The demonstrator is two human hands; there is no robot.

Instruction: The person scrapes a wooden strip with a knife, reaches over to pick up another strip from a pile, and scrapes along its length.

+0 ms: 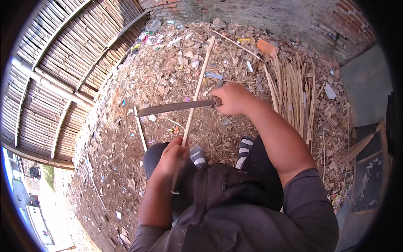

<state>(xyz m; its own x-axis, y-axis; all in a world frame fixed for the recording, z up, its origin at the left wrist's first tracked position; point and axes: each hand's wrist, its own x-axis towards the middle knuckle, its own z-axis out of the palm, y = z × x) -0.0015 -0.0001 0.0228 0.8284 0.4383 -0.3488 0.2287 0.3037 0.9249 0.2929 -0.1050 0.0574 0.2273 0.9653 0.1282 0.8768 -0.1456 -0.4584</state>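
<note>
My left hand [171, 156] is closed around the lower part of a long, pale bamboo strip [201, 77], which slants up and away from me. The strip's short tail end sticks out below that hand, near my lap. My right hand [234, 99] grips the handle of a machete [176, 106]. Its dark blade points left and crosses the strip above my left hand; whether the edge touches the strip I cannot tell. Below the blade, a thin pale sliver [181, 124] lies against or beside the strip.
A pile of split bamboo strips [291, 92] lies on the right, near an orange brick [267, 47]. Another strip [140, 128] is on the ground to the left. Rubble and litter cover the dirt. A bamboo-slat panel [71, 54] stands left, a brick wall [260, 17] behind.
</note>
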